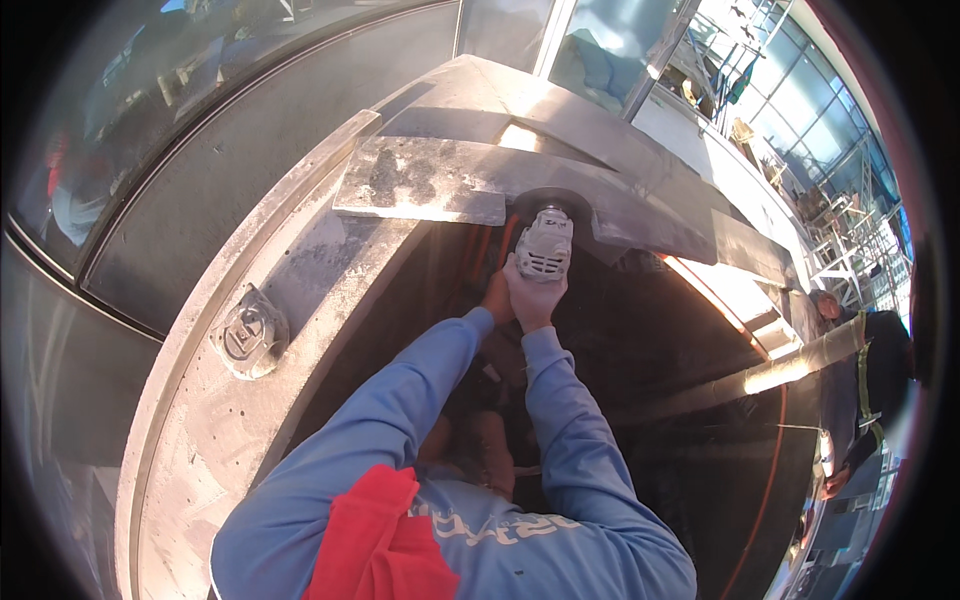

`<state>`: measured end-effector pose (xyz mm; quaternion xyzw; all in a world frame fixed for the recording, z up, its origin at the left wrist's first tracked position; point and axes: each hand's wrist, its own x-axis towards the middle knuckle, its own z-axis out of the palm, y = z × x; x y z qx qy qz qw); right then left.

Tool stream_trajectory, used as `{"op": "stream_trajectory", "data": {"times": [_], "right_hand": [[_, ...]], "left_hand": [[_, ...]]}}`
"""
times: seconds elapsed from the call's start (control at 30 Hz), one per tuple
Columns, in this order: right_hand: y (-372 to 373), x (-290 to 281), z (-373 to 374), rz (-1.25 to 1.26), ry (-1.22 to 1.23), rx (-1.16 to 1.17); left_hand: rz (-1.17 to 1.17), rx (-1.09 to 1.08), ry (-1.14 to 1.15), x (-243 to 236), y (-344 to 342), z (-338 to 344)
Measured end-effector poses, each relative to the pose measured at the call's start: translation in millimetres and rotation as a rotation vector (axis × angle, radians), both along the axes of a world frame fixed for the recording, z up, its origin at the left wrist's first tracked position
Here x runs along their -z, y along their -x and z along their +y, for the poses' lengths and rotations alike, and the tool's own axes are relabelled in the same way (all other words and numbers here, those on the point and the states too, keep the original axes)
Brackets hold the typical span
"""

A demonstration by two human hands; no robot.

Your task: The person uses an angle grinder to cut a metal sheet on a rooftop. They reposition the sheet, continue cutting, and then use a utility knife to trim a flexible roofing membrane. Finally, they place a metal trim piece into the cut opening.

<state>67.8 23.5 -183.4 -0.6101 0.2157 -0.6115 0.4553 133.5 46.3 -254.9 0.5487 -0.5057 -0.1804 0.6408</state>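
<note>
Red cloth over blue shirt nearest cam. Angle grinder juts ahead of wrists, long axis pointing away, disc at near edge of gray slab; contact unclear. R hand grip closed round body; L hand alongside, part hidden, closure can't tell.

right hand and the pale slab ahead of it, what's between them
In the head view, the dusty grinder lies between the right hand and the slab, its dark disc at the slab's near edge.
</note>
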Motion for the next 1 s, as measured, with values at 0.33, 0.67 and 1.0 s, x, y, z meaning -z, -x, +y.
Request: {"op": "stream_trajectory", "data": {"times": [0.33,0.67,1.0], "right_hand": [[-1.5,6.0,6.1,-0.005,0.014,0.028],[15.9,13.5,42.6,0.102,-0.078,0.087],[17.4,16.2,76.6,0.149,-0.146,0.161]], "left_hand": [[-0.061,-0.024,-0.052,7.0,-0.9,13.0],[0.084,-0.012,-0.155,11.2,22.1,55.1],[0.113,0.056,-0.308,-3.3,21.0,99.9]]}}
